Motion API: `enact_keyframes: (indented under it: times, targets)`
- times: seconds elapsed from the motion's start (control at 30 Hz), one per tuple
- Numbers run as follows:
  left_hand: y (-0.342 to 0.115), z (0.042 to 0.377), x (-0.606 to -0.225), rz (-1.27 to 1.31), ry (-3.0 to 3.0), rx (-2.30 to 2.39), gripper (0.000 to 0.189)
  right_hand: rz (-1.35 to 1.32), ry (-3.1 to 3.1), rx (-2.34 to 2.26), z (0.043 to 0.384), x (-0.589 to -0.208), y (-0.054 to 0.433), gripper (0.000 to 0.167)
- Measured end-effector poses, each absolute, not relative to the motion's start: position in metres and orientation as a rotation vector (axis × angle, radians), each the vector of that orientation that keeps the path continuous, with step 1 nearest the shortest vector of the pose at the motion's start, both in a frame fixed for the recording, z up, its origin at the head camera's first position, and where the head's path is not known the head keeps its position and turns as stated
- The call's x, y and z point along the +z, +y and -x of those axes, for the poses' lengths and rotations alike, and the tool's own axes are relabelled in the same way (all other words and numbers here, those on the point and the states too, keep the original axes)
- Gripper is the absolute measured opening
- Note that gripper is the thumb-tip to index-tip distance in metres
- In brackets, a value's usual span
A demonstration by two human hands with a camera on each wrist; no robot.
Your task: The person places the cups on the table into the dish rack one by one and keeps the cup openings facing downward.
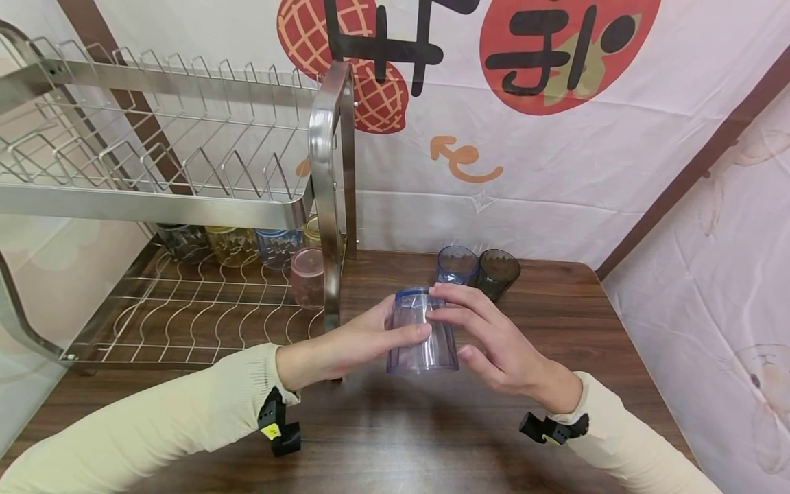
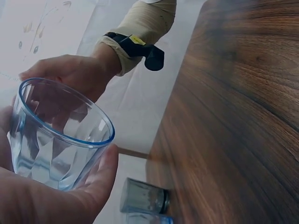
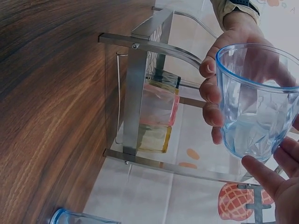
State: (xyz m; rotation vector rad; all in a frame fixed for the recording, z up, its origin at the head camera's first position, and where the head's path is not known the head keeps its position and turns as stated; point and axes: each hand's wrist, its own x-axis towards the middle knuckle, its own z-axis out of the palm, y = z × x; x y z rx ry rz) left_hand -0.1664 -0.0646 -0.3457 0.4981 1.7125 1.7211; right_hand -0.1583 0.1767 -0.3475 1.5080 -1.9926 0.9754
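Note:
My left hand (image 1: 364,336) grips a see-through bluish cup (image 1: 426,353), thumb across its near side. In the head view the cup's narrow base is up and its wider rim down. In the left wrist view the cup's blue-edged mouth (image 2: 112,135) shows, with nothing seen inside. My right hand (image 1: 506,346) is at the cup's right side, index and middle fingers stretched over the base end, thumb beside the wall. One right fingertip (image 3: 248,163) meets the base in the right wrist view.
A metal two-tier dish rack (image 1: 247,213) stands on the left. Several coloured cups sit on its lower tier, including a pink cup (image 1: 308,278). Behind my right hand stand a blue cup (image 1: 457,261) and a dark grey cup (image 1: 498,271) on the wooden table (image 1: 574,329).

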Motion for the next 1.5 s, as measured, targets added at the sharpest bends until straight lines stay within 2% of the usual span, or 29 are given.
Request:
enact_keyframes:
  times: [0.67, 1.23, 1.5]
  targets:
    - [-0.087, 0.161, -0.337, -0.529, 1.816, 1.655, 0.073, -1.441, -1.951, 0.990, 0.163, -0.345, 0.184, 0.049]
    - [-0.110, 0.158, -0.331, -0.747, 1.744, 1.666, 0.074, -1.320, -2.038, 1.005, 0.174, -0.352, 0.199, 0.046]
    - [-0.122, 0.158, -0.328, -0.827, 1.737, 1.675, 0.076, -1.169, -2.090, 1.079, 0.189, -0.360, 0.211, 0.043]
